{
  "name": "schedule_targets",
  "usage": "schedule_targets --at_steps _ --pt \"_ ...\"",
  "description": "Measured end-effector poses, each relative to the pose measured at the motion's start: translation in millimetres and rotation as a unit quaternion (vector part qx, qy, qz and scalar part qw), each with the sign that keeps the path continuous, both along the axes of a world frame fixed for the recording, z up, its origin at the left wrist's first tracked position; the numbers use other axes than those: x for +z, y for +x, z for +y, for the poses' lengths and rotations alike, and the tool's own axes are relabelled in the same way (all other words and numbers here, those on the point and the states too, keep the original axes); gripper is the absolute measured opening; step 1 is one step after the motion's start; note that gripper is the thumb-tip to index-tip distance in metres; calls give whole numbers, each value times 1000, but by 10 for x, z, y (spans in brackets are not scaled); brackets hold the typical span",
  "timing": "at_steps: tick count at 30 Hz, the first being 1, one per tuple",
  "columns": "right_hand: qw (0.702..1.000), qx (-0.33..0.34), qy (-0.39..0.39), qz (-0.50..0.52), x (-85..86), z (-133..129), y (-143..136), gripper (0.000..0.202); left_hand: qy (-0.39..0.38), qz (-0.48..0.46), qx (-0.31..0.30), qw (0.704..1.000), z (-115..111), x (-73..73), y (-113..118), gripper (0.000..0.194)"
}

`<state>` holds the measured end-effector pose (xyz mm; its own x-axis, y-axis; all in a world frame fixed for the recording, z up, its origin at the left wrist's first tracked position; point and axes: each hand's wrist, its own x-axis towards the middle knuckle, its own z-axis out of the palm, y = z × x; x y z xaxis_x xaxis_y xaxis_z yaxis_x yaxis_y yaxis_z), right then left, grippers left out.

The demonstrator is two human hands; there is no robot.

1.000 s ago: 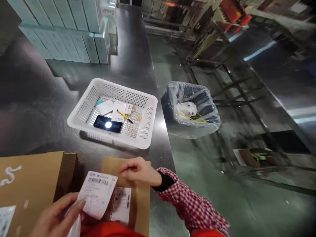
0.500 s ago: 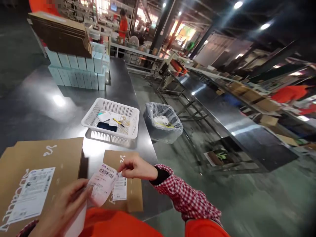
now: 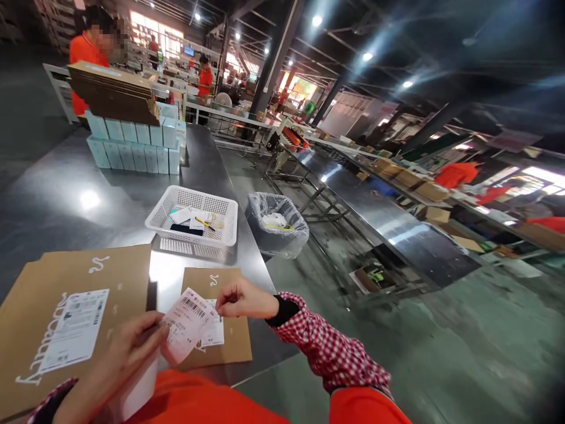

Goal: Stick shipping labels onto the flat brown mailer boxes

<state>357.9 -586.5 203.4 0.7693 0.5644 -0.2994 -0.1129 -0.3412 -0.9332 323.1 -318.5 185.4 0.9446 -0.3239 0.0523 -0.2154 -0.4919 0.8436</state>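
My left hand (image 3: 128,353) is closed on a pinkish-white printed shipping label (image 3: 188,324) with a barcode, part of a paper strip that hangs below my fingers. Thumb and forefinger of my right hand (image 3: 245,299) pinch the label's upper right corner. Beneath the label lies a small flat brown carton (image 3: 233,347) bearing a white label of its own, partly covered. A larger brown carton (image 3: 128,277) with white lettering lies at the left, with a white printed label (image 3: 75,333) stuck on it.
On the metal table (image 3: 212,165) sits a white perforated basket (image 3: 229,229) with papers, a yellow pen and a dark flat object. Behind it are stacked light-blue boxes (image 3: 132,156) under folded cardboard (image 3: 110,88). A lined bin (image 3: 276,241) stands beside the table. A person in orange (image 3: 83,53) is behind.
The camera view has tilted up and turned, bringing a person behind the stacked boxes into view. Both hands keep their hold on the label, which has tilted slightly.
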Motion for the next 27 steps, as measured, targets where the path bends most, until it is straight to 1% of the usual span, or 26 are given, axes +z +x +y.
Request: schedule_targets --at_steps 3,8,11,15,17,22,27 --pt "1000 11 4 6 4 -6 -36 17 17 14 -25 999 17 -22 -10 37" --pt "1000 27 -6 3 17 -38 -38 20 20 16 -37 999 34 -50 -2 36" --pt "999 29 -13 -8 -10 -43 -13 17 24 17 -40 999 17 -47 3 34" --pt "999 40 6 2 -42 -50 29 13 31 15 -33 999 -19 -27 8 33" --pt "999 48 12 13 -41 -69 49 14 37 15 -33 999 -30 -25 20 33" --pt "997 66 8 46 -35 -120 94 22 48 29 -42 998 -29 -75 78 34" --pt "997 56 3 50 -62 -116 126 18 51 44 -52 996 -37 -110 118 34"
